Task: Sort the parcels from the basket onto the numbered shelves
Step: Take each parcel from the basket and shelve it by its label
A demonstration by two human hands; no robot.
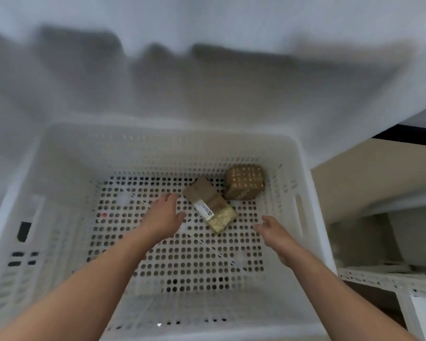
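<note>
A large white perforated basket [59, 168] fills the view. Two brown parcels lie on its floor at the far right. The long flat parcel [210, 205] carries a white label and lies at a slant. The cube-shaped parcel [244, 182] sits in the back right corner. Both my arms reach down into the basket. My left hand [164, 215] hovers open just left of the long parcel, fingers apart, apart from it. My right hand [277, 232] is open to the parcel's right, holding nothing.
A white wall rises behind the basket, crossed by blurred shadows. At the right, a white metal shelf frame [379, 279] stands beside the basket, with beige floor beyond it. A dark slot [24, 231] shows in the basket's left wall.
</note>
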